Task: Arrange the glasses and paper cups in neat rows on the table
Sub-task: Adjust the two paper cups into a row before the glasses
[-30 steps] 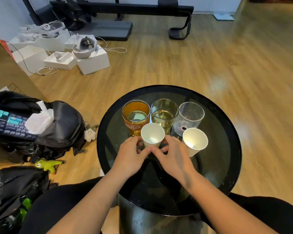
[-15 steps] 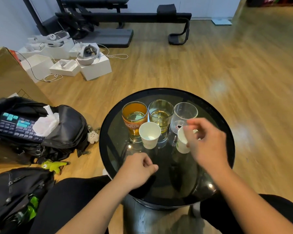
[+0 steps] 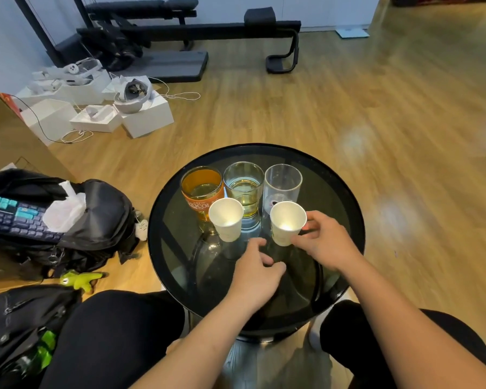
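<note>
Right hand [image 3: 324, 242] lowered, paper cup [image 3: 287, 223] uncovered, glasses [image 3: 243, 189] behind

Left paper cup [image 3: 226, 219] covers part of the orange glass [image 3: 202, 192] print; lettering only partly legible. Right paper cup [image 3: 287, 222] hides the clear glass [image 3: 282, 183] base. Right hand [image 3: 324, 242] fingertips sit behind that cup, contact unclear; backpack [image 3: 68, 220] cut off at left edge.

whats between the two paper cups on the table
Only bare glass table separates the left paper cup and right paper cup in the head view; the green-tinted glass stands behind the gap.
</note>
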